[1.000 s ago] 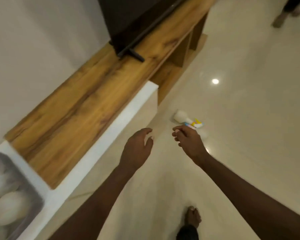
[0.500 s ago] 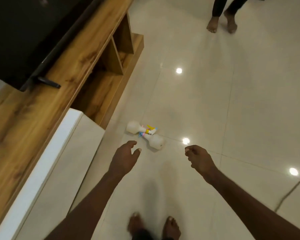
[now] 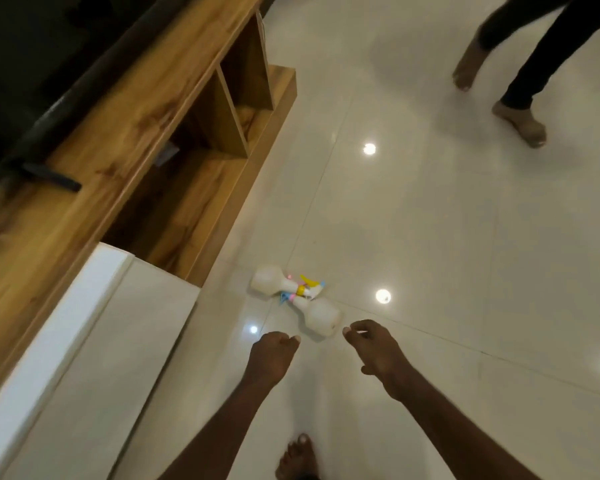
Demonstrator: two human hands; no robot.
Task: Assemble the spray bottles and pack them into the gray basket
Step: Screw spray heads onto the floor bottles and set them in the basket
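View had swung off the wooden shelf unit [image 3: 125,140] toward the floor [image 3: 430,237]. Two spray bottles [image 3: 297,297] lay there head to head, touching, just right of the unit. Left hand [image 3: 272,355] and right hand [image 3: 374,351] had closed in just short of them, fingers loosely curled, empty. Basket out of view; pickup looked next.

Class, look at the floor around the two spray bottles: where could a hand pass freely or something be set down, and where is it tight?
Free: the tiles right of the spray bottles, out toward the second person's feet, and the strip between the bottles and the white cabinet. Crowded: the bottles' crossed nozzles, and their near side, where the left hand and right hand reach in.
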